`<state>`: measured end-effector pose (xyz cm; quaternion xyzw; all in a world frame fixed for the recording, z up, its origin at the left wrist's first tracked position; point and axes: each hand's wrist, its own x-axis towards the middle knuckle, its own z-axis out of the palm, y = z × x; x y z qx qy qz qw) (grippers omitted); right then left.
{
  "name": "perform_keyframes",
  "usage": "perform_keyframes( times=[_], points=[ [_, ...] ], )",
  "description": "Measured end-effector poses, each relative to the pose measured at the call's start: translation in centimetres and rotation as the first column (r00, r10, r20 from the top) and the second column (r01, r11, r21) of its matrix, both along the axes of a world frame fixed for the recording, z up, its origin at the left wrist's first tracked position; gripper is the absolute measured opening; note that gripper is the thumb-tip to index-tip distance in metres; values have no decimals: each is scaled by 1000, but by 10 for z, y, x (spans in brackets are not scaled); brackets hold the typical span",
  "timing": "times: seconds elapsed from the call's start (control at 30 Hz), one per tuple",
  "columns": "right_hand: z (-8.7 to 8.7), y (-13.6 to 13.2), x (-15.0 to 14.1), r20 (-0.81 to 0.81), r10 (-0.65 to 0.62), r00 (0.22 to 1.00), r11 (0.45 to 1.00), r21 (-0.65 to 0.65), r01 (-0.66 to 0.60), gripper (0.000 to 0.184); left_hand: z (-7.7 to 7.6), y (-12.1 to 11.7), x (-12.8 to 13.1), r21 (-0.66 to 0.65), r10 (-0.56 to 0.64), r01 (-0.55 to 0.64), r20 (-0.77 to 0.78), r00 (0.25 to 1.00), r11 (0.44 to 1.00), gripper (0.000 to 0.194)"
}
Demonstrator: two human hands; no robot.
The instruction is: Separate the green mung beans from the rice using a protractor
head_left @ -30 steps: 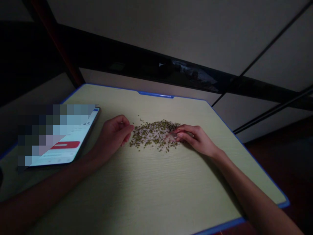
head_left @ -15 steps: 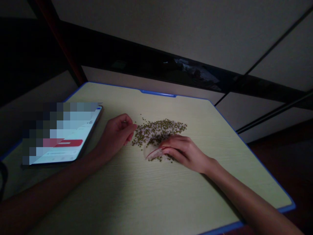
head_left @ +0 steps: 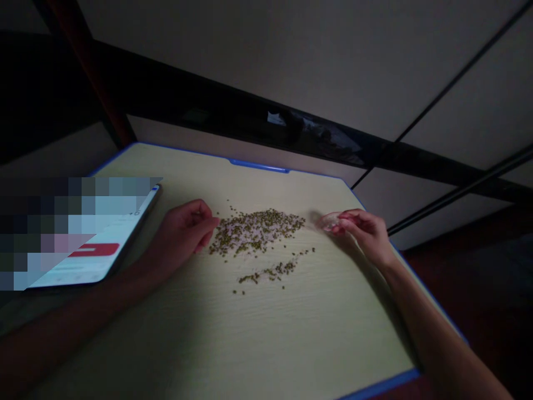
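Note:
A pile of small green beans [head_left: 266, 233] mixed with fine whitish grains lies on the pale table. At its left edge rests my left hand [head_left: 189, 225], fingers curled and thumb pressed to the forefinger; whatever may be inside is hidden. To the right of the pile, my right hand [head_left: 364, 230] pinches a small clear plastic piece [head_left: 332, 222], rounded like a lid or shallow dish, low over the table. I cannot tell what, if anything, is in it. A thin strip of beans [head_left: 272, 272] is spread in front of the main pile.
A tablet [head_left: 97, 250] with a lit screen, partly blurred out, lies left of my left forearm. The table [head_left: 250, 344] has a blue edge and a blue handle-like strip [head_left: 260, 165] at the back. Behind it stand pale cabinet panels [head_left: 266, 61] with a dark band.
My right hand has moved right, away from the beans, carrying the clear plastic piece. The strip of beans in front now shows apart from the pile. The whole view has shifted slightly.

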<state>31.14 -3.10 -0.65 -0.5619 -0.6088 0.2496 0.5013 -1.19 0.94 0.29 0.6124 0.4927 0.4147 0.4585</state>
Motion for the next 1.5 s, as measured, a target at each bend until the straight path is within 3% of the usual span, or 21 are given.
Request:
perform_keyframes(
  times=[0.1,0.4,0.97,1.23,1.5],
  points=[
    [-6,-2,6,24,19,1000,998,-66,-17,19,-1,1,-2,1,-8,8,-16,1000,1000,19],
    [0,-7,0,12,146,989,955,-262,-138,20,7,3,3,-15,46,-48,-107,993,999,20],
    [3,-16,-4,14,107,994,949,-301,-98,15,14,-2,7,-4,71,-72,-168,983,997,20],
    [-5,-14,-6,-54,76,996,962,-258,-88,16,13,-2,5,-6,72,-74,-156,985,997,21],
    [-7,-11,-9,-11,84,996,971,-223,-85,16,15,-2,8,-20,65,-70,-169,983,997,18]
  ],
)
